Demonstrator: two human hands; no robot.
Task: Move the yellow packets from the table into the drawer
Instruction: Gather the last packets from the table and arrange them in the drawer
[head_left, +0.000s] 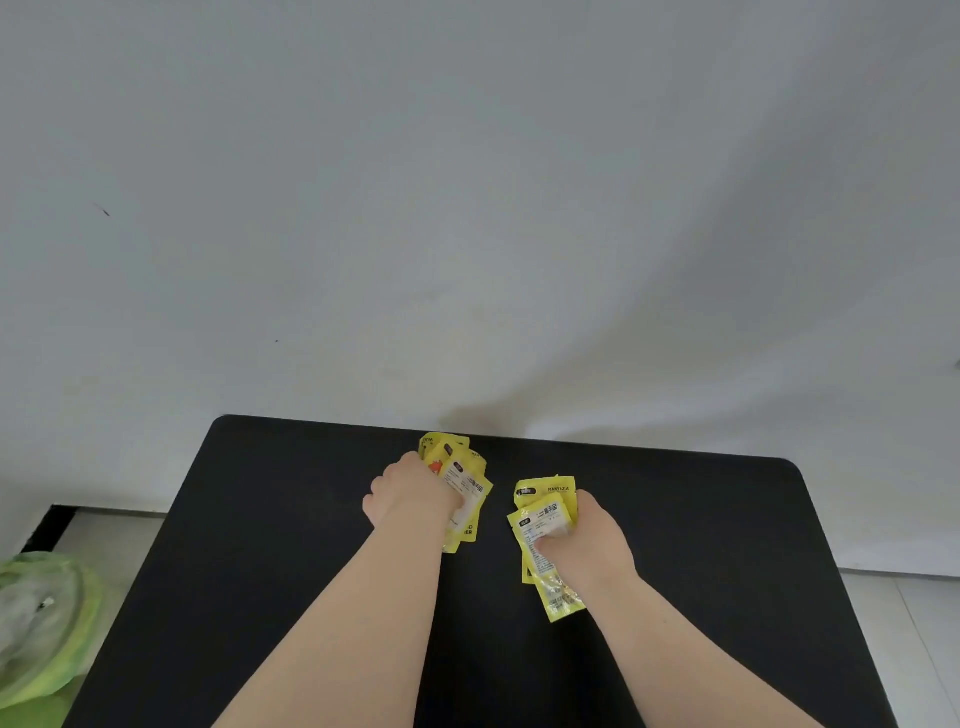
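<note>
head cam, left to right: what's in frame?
green bag → left hand → left bunch of yellow packets → right bunch of yellow packets → right hand. Each hand grips its own bunch over the black table.

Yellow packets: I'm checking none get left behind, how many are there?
6 at least: three packets gripped in the left hand, three packets in the right hand; overlaps may hide more.

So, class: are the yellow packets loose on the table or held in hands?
Held: left hand grips left bunch, right hand grips right bunch, at the black table.
</note>
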